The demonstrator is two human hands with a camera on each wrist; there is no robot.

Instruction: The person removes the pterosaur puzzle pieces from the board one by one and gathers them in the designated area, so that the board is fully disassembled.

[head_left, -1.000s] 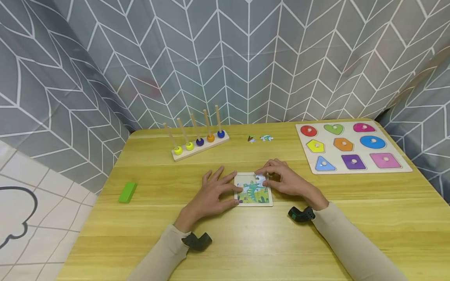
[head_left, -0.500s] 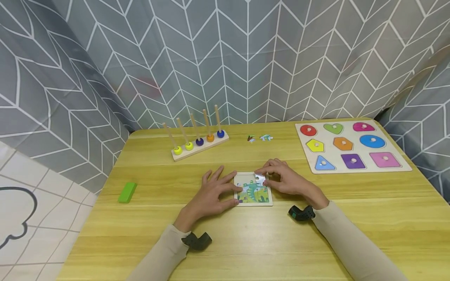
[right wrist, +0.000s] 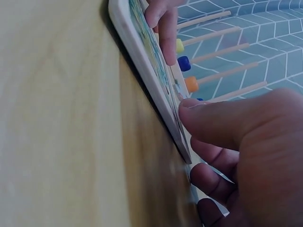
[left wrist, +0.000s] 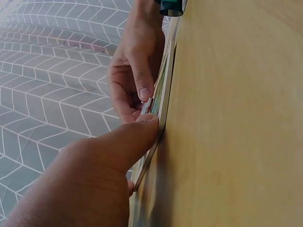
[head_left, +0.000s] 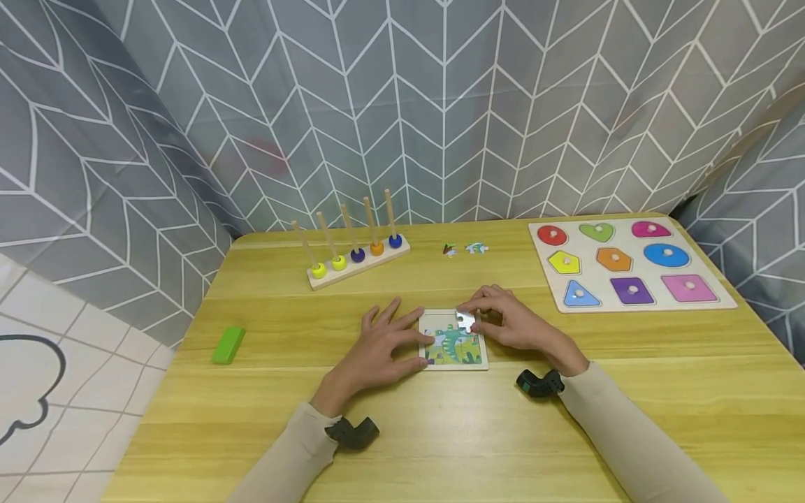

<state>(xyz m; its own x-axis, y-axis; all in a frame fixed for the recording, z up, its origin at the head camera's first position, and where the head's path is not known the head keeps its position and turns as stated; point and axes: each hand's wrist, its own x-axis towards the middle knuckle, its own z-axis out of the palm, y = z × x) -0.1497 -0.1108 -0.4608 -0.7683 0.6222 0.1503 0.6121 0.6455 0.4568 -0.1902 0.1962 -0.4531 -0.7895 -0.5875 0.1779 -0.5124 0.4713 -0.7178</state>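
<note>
In the head view a small wooden tray puzzle (head_left: 437,316) with a green dinosaur picture lies on the table. My left hand (head_left: 377,351), fingers spread, rests at its left side with fingertips on the frame and picture. With thumb and fingertips my right hand (head_left: 512,323) pinches a pale jigsaw piece (head_left: 466,321) over the tray's upper right corner. The piece looks tilted and catches the light. The left wrist view shows my left thumb (left wrist: 142,124) on the tray edge. In the right wrist view my right thumb (right wrist: 203,116) largely hides the piece.
Two loose jigsaw pieces (head_left: 476,247) lie behind the tray. A peg stand (head_left: 358,268) with coloured beads stands at the back left, a green block (head_left: 228,344) at the left. A shape puzzle board (head_left: 597,283) lies at the right. A grey curtain (head_left: 428,112) hangs behind.
The jigsaw piece in my right hand has turned and tilted slightly, its face now shinier. The left hand stays where it was.
</note>
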